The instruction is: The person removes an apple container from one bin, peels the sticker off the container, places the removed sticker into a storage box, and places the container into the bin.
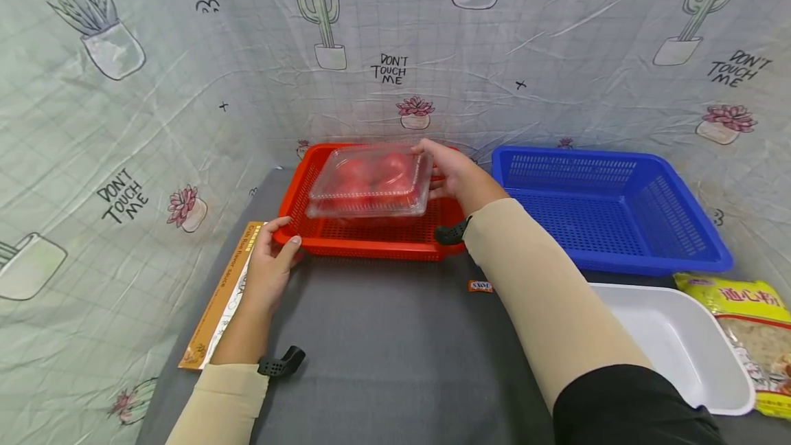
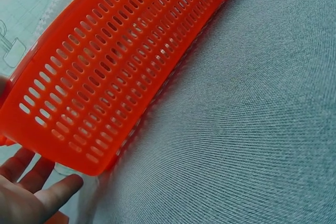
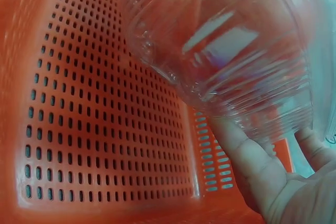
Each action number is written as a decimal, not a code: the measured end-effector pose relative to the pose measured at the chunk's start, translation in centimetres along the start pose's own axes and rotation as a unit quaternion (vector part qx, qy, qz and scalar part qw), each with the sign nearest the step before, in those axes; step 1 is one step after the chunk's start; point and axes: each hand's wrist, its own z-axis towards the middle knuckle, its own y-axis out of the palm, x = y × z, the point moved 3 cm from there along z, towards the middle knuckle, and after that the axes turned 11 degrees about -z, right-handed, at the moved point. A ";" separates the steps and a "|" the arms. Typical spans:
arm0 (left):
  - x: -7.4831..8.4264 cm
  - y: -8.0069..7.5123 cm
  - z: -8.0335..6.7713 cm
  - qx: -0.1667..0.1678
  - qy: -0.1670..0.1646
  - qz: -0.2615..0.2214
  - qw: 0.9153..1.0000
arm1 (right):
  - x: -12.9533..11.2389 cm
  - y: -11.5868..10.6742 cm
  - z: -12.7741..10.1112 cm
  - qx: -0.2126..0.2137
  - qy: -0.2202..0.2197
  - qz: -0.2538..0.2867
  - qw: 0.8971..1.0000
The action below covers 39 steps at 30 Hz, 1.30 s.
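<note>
A clear plastic clamshell box (image 1: 371, 182) with red fruit inside hangs over the orange perforated basket (image 1: 364, 244). My right hand (image 1: 450, 172) grips the box by its right end, thumb under it; in the right wrist view the clear box (image 3: 220, 45) fills the top, with my fingers (image 3: 247, 166) beneath and the orange basket (image 3: 94, 114) floor below. My left hand (image 1: 272, 259) rests against the basket's front left corner with fingers fairly straight. In the left wrist view the orange basket (image 2: 115, 66) wall lies just beyond my fingertips (image 2: 58, 190).
A blue basket (image 1: 608, 206) stands right of the orange one. A white tray (image 1: 680, 342) and a yellow food packet (image 1: 750, 335) lie at the front right. A long flat box (image 1: 219, 294) lies along the left edge. A small orange sachet (image 1: 479, 286) lies on the grey mat (image 1: 383, 349).
</note>
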 end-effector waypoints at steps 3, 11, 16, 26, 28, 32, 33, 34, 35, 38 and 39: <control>-0.1 0.2 0.1 -0.003 0.003 -0.003 1.000 | 0.1 -0.1 0.2 0.005 -0.001 -0.008 1.000; -0.8 0.7 0.0 -0.016 0.001 -0.006 1.000 | 0.8 -0.3 1.0 0.002 0.011 -0.019 1.000; -1.4 0.6 -0.5 -0.007 -0.012 -0.009 1.000 | 1.7 0.3 1.4 -0.010 0.011 -0.028 0.999; -1.3 0.4 -1.1 0.007 -0.001 -0.004 1.000 | 2.4 1.4 2.3 -0.054 -0.015 -0.058 0.997; -1.4 0.4 -1.1 0.008 0.000 -0.009 1.000 | 2.3 1.5 2.4 -0.071 -0.019 -0.062 0.995; -1.4 0.2 -1.1 0.011 0.001 -0.015 1.000 | 2.4 1.5 2.8 -0.093 -0.018 -0.061 0.994; -1.4 0.2 -1.1 0.011 0.003 -0.015 1.000 | 2.4 1.4 2.9 -0.096 -0.019 -0.059 0.993; -1.3 0.2 -1.2 0.012 0.006 -0.016 1.000 | 2.4 1.4 2.9 -0.098 -0.021 -0.060 0.993; -1.2 0.2 -1.2 0.012 0.008 -0.015 1.000 | 2.4 1.4 3.0 -0.100 -0.023 -0.062 0.993; -1.0 0.2 -1.2 0.009 0.014 -0.018 1.000 | 2.4 1.2 3.0 -0.103 -0.032 -0.078 0.991; -1.0 0.3 -1.2 0.008 0.016 -0.020 1.000 | 2.4 1.1 3.1 -0.104 -0.036 -0.084 0.990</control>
